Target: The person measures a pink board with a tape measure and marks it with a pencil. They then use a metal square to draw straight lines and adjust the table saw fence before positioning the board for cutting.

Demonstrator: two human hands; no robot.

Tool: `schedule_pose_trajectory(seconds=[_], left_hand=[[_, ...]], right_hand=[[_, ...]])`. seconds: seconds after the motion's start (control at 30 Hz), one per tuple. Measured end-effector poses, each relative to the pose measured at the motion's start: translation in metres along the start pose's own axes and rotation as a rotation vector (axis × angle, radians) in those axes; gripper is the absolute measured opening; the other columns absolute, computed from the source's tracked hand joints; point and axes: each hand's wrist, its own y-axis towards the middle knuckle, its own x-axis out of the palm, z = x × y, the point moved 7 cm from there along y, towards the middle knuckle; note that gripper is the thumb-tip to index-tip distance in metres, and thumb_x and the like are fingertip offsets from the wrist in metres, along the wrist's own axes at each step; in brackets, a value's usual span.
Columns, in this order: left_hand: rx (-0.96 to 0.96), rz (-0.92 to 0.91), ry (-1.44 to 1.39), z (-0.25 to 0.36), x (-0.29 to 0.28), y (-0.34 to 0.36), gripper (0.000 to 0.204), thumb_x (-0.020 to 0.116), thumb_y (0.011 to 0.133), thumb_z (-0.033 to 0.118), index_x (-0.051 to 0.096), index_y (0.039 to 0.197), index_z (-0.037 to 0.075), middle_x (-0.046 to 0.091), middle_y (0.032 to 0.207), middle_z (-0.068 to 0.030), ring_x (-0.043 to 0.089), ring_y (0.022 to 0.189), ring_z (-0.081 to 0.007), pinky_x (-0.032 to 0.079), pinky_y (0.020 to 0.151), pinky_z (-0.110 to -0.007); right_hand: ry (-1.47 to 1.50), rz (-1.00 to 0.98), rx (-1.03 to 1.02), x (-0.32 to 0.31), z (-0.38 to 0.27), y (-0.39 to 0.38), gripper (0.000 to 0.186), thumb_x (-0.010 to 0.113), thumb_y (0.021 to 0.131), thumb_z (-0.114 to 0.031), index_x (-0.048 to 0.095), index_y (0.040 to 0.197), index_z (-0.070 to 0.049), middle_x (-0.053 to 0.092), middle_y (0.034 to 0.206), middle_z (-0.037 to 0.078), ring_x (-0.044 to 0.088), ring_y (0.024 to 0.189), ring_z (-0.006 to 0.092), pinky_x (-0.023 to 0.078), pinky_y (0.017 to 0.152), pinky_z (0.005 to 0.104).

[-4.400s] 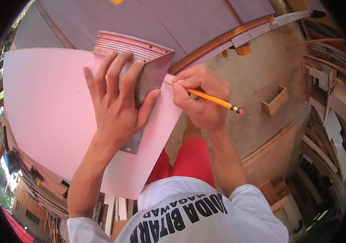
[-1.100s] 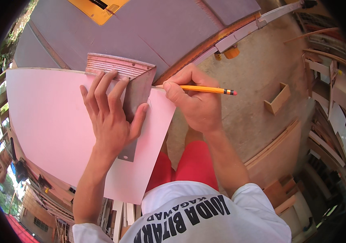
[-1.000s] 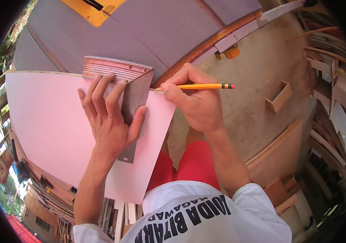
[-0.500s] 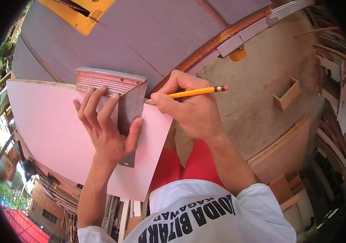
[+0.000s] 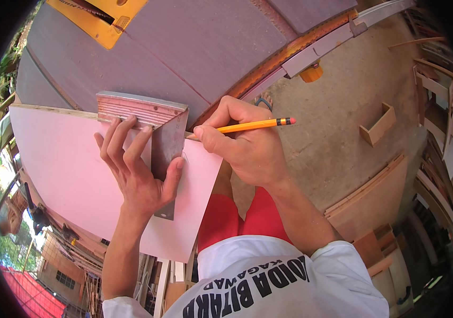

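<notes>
A pale pink-white board (image 5: 59, 153) with a plywood-like edge lies in front of me. Across its far edge sits a metal square (image 5: 167, 142), its ribbed stock along that edge and its blade pointing toward me. My left hand (image 5: 139, 172) presses on the square with fingers spread, fingertips by the stock and thumb at the blade's right edge. In my right hand (image 5: 253, 151) a yellow pencil (image 5: 253, 126) is pinched, its pink eraser end pointing right. The pencil tip meets the board beside the blade, near the far edge.
Beyond the board stretches a grey saw table (image 5: 147, 58) with a yellow insert plate (image 5: 107, 37) and a rusty-orange rail (image 5: 279, 61) on its right. On the concrete floor sit a small wooden box (image 5: 377, 126) and stacked panels (image 5: 369, 196). Wood offcuts (image 5: 443, 143) crowd the right side.
The square and both hands appear slightly farther left in view, along with a small shift of the whole picture. The pencil stays in my right hand by the blade.
</notes>
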Motion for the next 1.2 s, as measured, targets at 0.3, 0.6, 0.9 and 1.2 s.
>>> schedule_pose_trajectory(seconds=[0.3,0.6,0.9,1.2], left_hand=[[-0.004,-0.002,-0.010,0.000,0.000,0.000,0.072,0.077,0.085,0.040,0.045,0.143,0.014,0.042,0.147,-0.0158,0.030,0.146,-0.0386,0.010,0.123,-0.063],[0.003,0.038,-0.030,0.000,-0.004,0.002,0.072,0.079,0.084,0.039,0.045,0.143,0.015,0.036,0.155,-0.0186,0.024,0.150,-0.0417,0.009,0.123,-0.065],[0.140,-0.351,0.162,0.009,-0.019,0.055,0.079,0.081,0.076,0.062,0.045,0.127,0.014,0.046,0.153,-0.0178,0.033,0.148,-0.0450,0.009,0.124,-0.068],[0.296,-0.554,0.075,0.002,-0.016,0.102,0.077,0.087,0.058,0.053,0.055,0.106,0.002,0.052,0.109,-0.0142,0.051,0.110,-0.0397,0.044,0.095,-0.048]], right_hand=[[0.064,-0.012,0.078,0.000,0.005,0.000,0.015,0.076,0.091,-0.007,0.065,0.083,0.000,0.067,0.079,0.001,0.057,0.072,0.0030,0.045,0.061,0.0220],[0.299,-0.045,0.118,-0.004,0.006,-0.001,0.015,0.072,0.092,-0.009,0.062,0.088,0.001,0.066,0.081,0.003,0.057,0.073,0.0046,0.046,0.063,0.0262],[-0.465,0.010,0.051,-0.005,0.011,-0.047,0.041,0.059,0.106,-0.037,0.061,0.104,0.004,0.064,0.072,0.010,0.066,0.068,0.0258,0.044,0.089,0.0430],[-0.040,0.009,0.141,0.012,0.044,-0.046,0.045,0.073,0.097,-0.042,0.067,0.085,0.001,0.061,0.063,0.002,0.054,0.056,0.0123,0.044,0.071,0.0331]])
